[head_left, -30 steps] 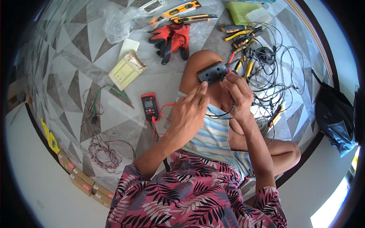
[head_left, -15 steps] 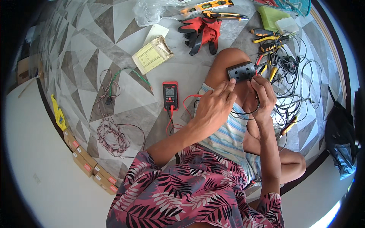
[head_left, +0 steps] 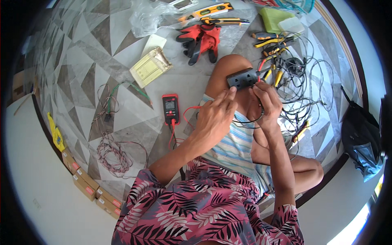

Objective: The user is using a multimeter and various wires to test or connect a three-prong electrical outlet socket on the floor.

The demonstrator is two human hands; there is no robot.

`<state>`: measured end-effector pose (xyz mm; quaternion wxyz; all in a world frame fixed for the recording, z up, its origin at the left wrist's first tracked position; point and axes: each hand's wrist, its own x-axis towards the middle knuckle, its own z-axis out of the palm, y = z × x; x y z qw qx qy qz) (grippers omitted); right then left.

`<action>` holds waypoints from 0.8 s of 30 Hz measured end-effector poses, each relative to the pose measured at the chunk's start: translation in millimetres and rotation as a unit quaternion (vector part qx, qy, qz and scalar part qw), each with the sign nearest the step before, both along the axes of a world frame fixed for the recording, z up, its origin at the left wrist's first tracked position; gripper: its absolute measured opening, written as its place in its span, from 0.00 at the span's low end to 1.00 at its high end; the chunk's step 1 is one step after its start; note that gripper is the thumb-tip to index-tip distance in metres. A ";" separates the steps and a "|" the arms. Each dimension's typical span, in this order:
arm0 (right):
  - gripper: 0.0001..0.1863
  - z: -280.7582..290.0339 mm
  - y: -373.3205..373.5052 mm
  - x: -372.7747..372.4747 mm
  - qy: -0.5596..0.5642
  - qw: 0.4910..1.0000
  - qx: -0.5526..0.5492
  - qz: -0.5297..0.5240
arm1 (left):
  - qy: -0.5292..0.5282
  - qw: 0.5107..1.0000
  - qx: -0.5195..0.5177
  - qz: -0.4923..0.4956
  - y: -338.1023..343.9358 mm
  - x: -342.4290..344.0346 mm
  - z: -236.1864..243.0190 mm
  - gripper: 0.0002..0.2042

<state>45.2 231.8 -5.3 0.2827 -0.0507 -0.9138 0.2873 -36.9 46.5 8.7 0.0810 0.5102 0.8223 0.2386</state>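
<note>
Green box: plastic, open-topped; a translucent tray overlaps its right corner; its contents are too small to tell.
Cream box: shallow, rectangular, hard plastic with moulded outlines, its upper right end brownish and rough; a pale plate lies just beyond it.
Clear bag: thin, crumpled, glossy plastic; what it holds cannot be told.
Cartons: plain brown cardboard with red-and-white labels, lined along the wall.
Backpack: black fabric, slumped against the wall at the right, a shiny blue piece on its front.
Socket block: black, oblong, smooth plastic with dark slots, resting on the person's bent leg, just beyond both hands.
Left hand: fingers stretched forward, the foremost tip at the socket block's near edge; whether the hidden fingers grip anything cannot be told.
Right hand: thumb and fingers pinched together on a black lead, close to the block's right end; the lead bows between the hands.
Meter: black face, red rim, lying on the floor left of the left hand; a red lead passes to that hand.
Gloves: red knit with dark coated fingers, heaped together.
Cables: thin, dark, loosely tangled, with yellow-and-black pliers among them.
Floor: grey and white triangles.
</note>
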 end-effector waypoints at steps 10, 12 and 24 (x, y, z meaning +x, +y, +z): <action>0.13 0.3 0.3 2.7 0.002 1.000 0.008 -0.012 | 0.005 1.000 -0.018 -0.011 -1.4 -0.6 2.0 0.11; 0.11 4.7 -2.8 2.3 0.075 0.997 -0.006 0.015 | 0.005 1.000 -0.012 -0.007 -2.7 -2.0 2.4 0.12; 0.17 14.5 -51.6 39.7 -0.130 0.984 -0.119 -0.025 | -0.250 0.965 0.071 0.031 -15.8 -27.0 14.8 0.03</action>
